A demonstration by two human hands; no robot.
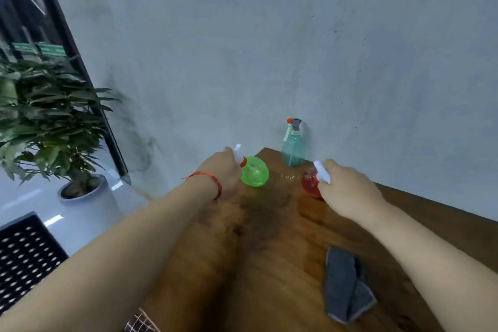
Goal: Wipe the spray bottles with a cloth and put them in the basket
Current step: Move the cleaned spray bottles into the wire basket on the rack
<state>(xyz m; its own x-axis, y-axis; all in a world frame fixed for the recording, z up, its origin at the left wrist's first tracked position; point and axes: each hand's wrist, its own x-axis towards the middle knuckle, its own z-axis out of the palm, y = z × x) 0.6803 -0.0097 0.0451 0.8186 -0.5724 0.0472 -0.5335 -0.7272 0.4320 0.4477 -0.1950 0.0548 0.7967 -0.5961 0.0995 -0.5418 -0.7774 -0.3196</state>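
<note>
Both hands are out over the far end of the wooden desk, each on a bottle. The left hand, a red string bracelet on its wrist, has its fingers curled round the neck of the green spray bottle. That bottle leans with its white nozzle up and to the left, near the desk's far left corner; whether its base touches the wood I cannot tell. The right hand grips the white sprayer head of the red spray bottle, which pokes out above the knuckles, with the red body below and mostly hidden.

Taking each bottle by the head looks sensible: the round bodies are wide and slick, while the neck gives the fingers something narrow to close on. It also leaves the bodies bare for wiping.

A third, teal spray bottle stands upright against the wall, between the two hands and beyond them, untouched. The grey cloth lies folded on the near right of the desk, well apart from either hand (so I judge that wiping is not yet under way).

A black perforated panel at the lower left, off the desk, may be the basket, but too little shows to say. A potted plant stands on the floor to the left.
</note>
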